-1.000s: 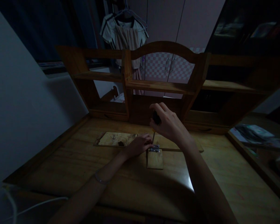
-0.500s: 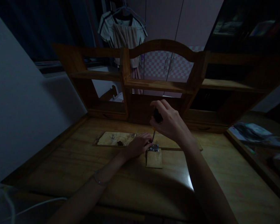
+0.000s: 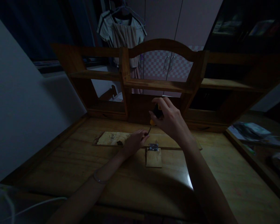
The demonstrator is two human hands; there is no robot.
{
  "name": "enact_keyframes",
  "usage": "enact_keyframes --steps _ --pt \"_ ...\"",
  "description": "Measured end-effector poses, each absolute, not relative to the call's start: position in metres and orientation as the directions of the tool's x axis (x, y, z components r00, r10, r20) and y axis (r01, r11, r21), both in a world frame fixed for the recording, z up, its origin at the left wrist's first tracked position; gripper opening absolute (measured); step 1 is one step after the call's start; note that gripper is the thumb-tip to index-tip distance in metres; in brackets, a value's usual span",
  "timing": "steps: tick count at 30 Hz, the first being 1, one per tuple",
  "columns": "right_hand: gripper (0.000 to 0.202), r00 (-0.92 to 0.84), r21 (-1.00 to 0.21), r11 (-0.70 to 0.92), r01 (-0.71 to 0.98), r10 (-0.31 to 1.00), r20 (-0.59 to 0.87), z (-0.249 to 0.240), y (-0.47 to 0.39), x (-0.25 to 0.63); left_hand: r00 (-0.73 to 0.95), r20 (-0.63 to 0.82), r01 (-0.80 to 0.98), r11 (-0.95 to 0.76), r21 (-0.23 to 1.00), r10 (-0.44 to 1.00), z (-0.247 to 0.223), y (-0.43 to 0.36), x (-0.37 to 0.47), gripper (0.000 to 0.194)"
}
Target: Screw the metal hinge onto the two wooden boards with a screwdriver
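My right hand is wrapped round the handle of a screwdriver with a black and yellow grip. Its thin shaft slants down to the left, and the tip meets the fingertips of my left hand. Those fingers are pinched together; whatever is between them is too small and dark to make out. A small metal hinge joins a long, rough-ended board and a small square wood piece. Both hands are off the hinge, and my left hand rests over the long board.
The boards lie on a wooden desktop. Behind it stands a wooden shelf unit with small drawers. Plastic-wrapped items lie at the right, beyond a raised edge. A white cable runs at the lower left. The room is dim.
The screwdriver tip has lifted off the hinge and swung left to my left fingers. My left hand has drawn back left and up, leaving the hinge uncovered.
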State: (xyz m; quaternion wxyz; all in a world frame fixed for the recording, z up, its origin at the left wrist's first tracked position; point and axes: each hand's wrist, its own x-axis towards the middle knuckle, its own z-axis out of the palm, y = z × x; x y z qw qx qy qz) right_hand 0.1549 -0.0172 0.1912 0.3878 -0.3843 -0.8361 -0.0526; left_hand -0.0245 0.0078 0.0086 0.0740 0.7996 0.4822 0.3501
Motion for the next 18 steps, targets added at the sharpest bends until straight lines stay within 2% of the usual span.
enact_keyframes --steps 4,9,11,18 --pt "0.028 -0.360 -0.210 0.704 0.678 0.568 0.740 0.196 -0.017 0.161 0.185 0.474 0.715 -0.449 0.535 0.861 0.005 0.012 -0.027 0.013" --pt "0.027 -0.270 -0.200 0.684 0.701 0.514 0.814 0.210 -0.020 0.181 0.210 0.493 0.666 -0.492 0.560 0.845 0.004 0.018 -0.027 0.017" --pt "0.027 -0.241 -0.195 0.671 0.716 0.499 0.832 0.215 -0.022 0.189 0.162 0.517 0.667 -0.480 0.570 0.840 0.003 0.025 -0.031 0.018" --pt "0.025 -0.244 -0.205 0.661 0.722 0.521 0.818 0.217 -0.024 0.201 -0.047 0.500 0.803 -0.265 0.534 0.865 0.011 0.046 -0.106 0.026"
